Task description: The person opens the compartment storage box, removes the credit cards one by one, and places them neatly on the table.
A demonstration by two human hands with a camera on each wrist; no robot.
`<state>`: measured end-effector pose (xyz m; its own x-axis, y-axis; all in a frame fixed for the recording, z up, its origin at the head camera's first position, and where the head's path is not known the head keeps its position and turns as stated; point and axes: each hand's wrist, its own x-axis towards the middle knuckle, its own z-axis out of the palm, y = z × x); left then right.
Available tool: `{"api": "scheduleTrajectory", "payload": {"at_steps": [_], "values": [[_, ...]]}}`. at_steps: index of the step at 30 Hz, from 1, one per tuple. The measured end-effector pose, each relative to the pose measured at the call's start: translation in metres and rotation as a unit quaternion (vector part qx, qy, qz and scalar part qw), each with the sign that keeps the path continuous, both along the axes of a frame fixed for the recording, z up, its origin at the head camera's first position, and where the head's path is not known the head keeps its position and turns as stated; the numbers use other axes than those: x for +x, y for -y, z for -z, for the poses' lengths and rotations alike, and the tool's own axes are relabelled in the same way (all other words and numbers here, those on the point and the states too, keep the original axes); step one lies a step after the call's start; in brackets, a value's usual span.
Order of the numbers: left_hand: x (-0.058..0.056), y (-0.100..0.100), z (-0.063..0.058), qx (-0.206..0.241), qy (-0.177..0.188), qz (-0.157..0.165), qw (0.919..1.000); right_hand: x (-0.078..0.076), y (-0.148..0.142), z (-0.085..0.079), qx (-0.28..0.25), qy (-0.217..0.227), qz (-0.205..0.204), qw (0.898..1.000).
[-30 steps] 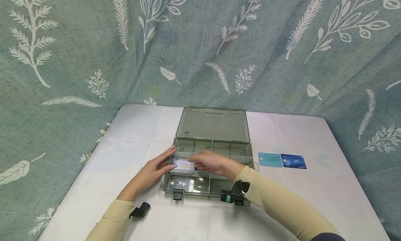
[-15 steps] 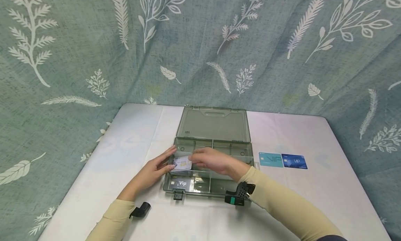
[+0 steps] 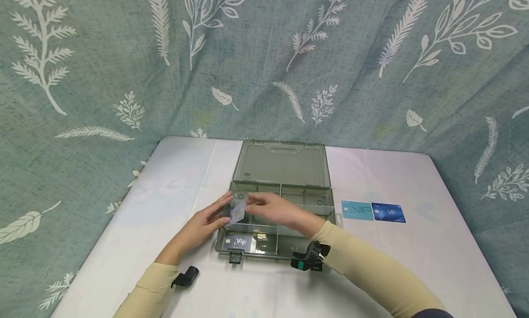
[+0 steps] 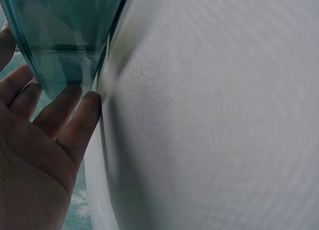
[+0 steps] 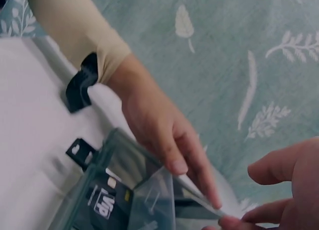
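A green see-through storage box [image 3: 264, 254] with several compartments stands with its lid laid back. A white card [image 3: 237, 212] tilts in a left compartment, partly hidden by its angle. My right hand [image 3: 274, 210] hovers beside that card, fingertips near its right edge; in the right wrist view, thumb and fingers [image 5: 269, 172] stand apart. My left hand [image 3: 208, 218] rests along the box's left side, thumb at the rim. From the left wrist, its fairly straight fingers [image 4: 82, 120] touch the outer wall. A dark card marked Vip [image 3: 239, 241] lies in the front left compartment.
On the white tabletop [image 3: 372, 258], right of the box, lie a teal card [image 3: 356, 211] and a dark blue card [image 3: 388, 212] side by side. The raised lid [image 3: 283, 164] reaches toward the leaf-patterned curtain [image 3: 256, 79] behind. Two black latches hang at the box's front edge.
The white card has gone from lying nearly flat to tilted. My right hand's fingers have spread and shifted slightly up and left beside it. My left hand has stayed in place.
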<state>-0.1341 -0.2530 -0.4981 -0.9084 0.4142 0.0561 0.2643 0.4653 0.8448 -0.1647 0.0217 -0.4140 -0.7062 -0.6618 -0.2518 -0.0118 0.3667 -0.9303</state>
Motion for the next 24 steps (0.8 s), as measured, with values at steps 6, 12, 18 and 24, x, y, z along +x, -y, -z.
{"api": "scheduleTrajectory", "payload": {"at_steps": [6, 12, 18, 24], "values": [[0.0, 0.0, 0.0, 0.0, -0.002, 0.001, 1.0, -0.007, 0.008, 0.013, 0.004, -0.056, 0.008, 0.998], [0.001, 0.0, -0.002, -0.006, 0.0, 0.0, 1.0, -0.011, 0.017, 0.026, -0.019, -0.061, 0.036, 0.997], [0.002, 0.0, -0.003, -0.008, 0.001, 0.001, 1.0, -0.011, 0.024, 0.033, -0.048, -0.035, 0.058, 0.997], [0.001, 0.0, -0.003, -0.009, 0.002, 0.001, 1.0, -0.01, 0.026, 0.036, -0.034, -0.051, 0.067, 0.996]]}}
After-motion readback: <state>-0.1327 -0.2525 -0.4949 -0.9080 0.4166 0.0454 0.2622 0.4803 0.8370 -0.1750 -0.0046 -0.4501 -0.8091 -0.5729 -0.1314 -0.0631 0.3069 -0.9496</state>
